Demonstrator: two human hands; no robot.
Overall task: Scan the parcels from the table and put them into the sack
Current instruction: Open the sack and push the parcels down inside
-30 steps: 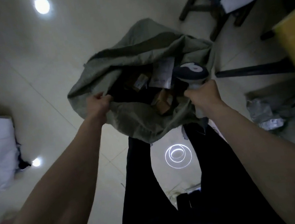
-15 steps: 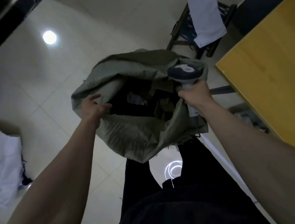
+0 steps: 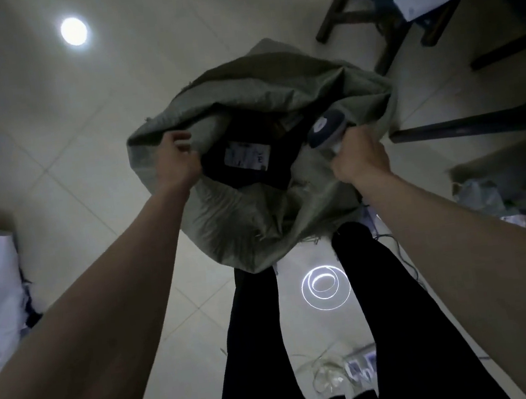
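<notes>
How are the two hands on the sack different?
The left hand grips only the sack rim, while the right hand holds a scanner along with the rim. The left hand is on the sack's left side, the right hand on its right side. Both are curled tight and hold the sack's mouth open.

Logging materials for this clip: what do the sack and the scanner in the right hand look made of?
Sack: likely woven plastic fabric, dull grey-green; soft folds, frayed threads at its edge. Scanner: seemingly moulded plastic, smooth dark head with a pale grip, held by the right hand.
</notes>
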